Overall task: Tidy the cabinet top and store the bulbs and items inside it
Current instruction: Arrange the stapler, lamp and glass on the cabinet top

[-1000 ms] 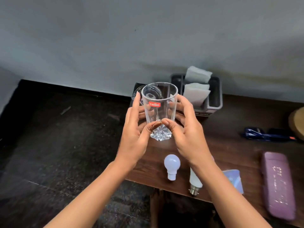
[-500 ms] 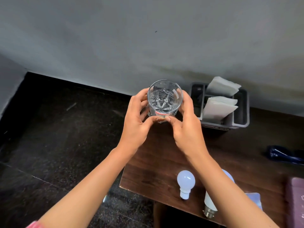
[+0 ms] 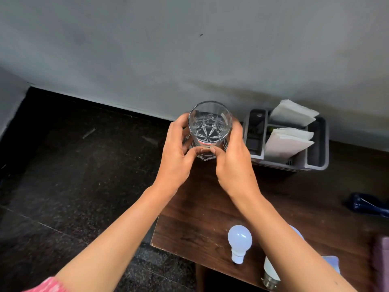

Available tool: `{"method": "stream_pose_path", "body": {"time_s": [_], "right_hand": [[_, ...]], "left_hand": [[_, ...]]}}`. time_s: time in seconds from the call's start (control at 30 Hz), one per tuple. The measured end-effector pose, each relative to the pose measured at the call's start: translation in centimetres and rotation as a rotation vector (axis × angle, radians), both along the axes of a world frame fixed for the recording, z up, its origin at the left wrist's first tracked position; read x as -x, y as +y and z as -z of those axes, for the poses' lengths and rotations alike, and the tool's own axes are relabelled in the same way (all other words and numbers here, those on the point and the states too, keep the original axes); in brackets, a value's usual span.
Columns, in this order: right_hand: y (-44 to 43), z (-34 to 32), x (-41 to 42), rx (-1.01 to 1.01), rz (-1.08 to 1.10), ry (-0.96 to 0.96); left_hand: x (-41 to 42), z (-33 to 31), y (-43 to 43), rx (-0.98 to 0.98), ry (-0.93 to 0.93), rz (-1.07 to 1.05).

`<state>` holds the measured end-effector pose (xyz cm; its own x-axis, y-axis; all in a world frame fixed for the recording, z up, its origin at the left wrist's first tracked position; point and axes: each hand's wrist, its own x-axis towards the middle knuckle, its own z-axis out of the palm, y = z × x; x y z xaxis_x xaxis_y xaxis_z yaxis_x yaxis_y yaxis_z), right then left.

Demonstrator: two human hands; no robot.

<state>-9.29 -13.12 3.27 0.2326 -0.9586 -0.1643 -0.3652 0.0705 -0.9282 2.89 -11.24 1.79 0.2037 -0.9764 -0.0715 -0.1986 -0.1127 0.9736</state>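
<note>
A clear cut-glass tumbler (image 3: 209, 123) with a red label stands upright at the far left corner of the dark wooden cabinet top (image 3: 200, 207). My left hand (image 3: 176, 152) and my right hand (image 3: 233, 159) wrap around its sides, thumbs meeting at the front. It seems to sit in or on a second glass, mostly hidden by my fingers. A small white bulb (image 3: 239, 242) lies near the front edge. A second, larger bulb (image 3: 271, 275) lies beside it, partly hidden under my right forearm.
A grey divided organiser (image 3: 315, 148) with white paper packets stands against the wall to the right of the glass. A dark blue object (image 3: 368, 204) and a purple case (image 3: 382, 264) lie at the right edge. Dark stone floor lies to the left.
Both hands have carried the glass from mid-air over the cabinet top back to the far left corner and lowered it. The view now looks down into the glass.
</note>
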Motion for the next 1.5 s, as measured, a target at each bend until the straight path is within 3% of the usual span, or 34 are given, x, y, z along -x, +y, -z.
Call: {"method": "stream_pose_path", "body": {"time_s": [0.83,0.93,1.17,1.37,1.5], "right_hand": [[1.6,-0.1,-0.1,-0.105,-0.02,-0.038],[3.0,-0.3,0.3,-0.074,0.023,-0.079],[6.6,-1.0,1.5,0.069,0.11,-0.023],[11.0,-1.9,3.1,0.159,0.172,-0.021],[15.1,-2.0,5.4,0.232,0.173,0.018]], "left_hand": [[-0.1,1.2,0.8,-0.087,-0.071,0.018],[0.5,1.2,1.7,-0.057,-0.14,-0.034],[2.7,0.6,5.1,0.028,-0.513,-0.19],[6.3,-0.6,11.5,0.121,-0.505,-0.119],[8.9,-0.4,18.3,0.077,-0.446,-0.021]]}}
